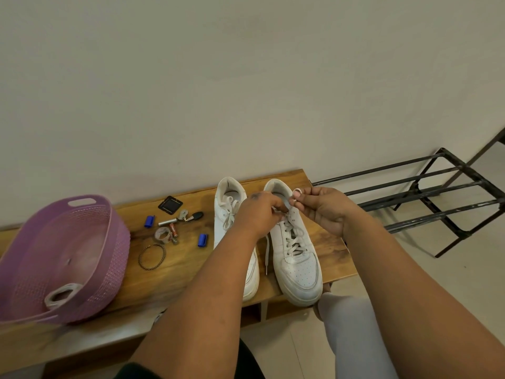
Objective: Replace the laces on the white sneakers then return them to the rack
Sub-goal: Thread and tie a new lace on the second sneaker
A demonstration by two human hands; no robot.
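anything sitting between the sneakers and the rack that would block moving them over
Nothing visible does. The two white sneakers stand at the right end of the wooden bench, and the black metal rack begins just past that end. The batteries, keys and purple basket lie on the opposite side.

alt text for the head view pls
Both hands, left hand and right hand, pinch a white lace over the right-side white sneaker on a wooden bench; black metal rack stands right.
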